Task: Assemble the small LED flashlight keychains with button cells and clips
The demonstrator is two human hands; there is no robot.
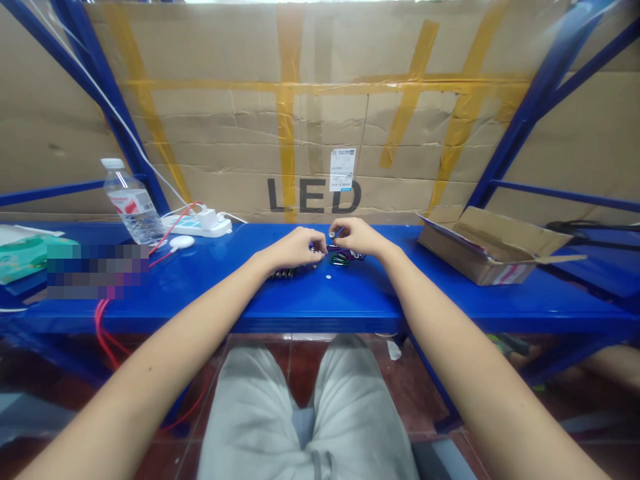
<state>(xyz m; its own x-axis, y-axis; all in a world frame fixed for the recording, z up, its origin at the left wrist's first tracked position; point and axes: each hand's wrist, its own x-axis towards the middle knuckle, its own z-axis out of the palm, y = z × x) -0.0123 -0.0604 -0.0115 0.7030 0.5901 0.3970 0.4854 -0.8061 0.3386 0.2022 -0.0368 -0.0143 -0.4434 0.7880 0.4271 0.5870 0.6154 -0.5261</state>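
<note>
My left hand [299, 247] is low over the blue table [320, 303], its fingers curled down and pinched together among small shiny pieces; what they hold is too small to make out. Close by, my right hand [359, 236] is closed, with a small round pale piece [331, 234] at its fingertips. Beneath and between the hands lie several green and purple metallic clips [341, 259] that look like carabiners. A row of small dark pieces [283, 273] sits partly hidden under my left hand. One small white disc [329, 277] lies flat in front of them.
An open cardboard box [480, 257] stands at the right. To the left are a water bottle [131, 203], a white power strip [220, 230], a round white charger [182, 243] and red cables [103, 320]. Behind rises a large cardboard panel [225, 147] between blue posts.
</note>
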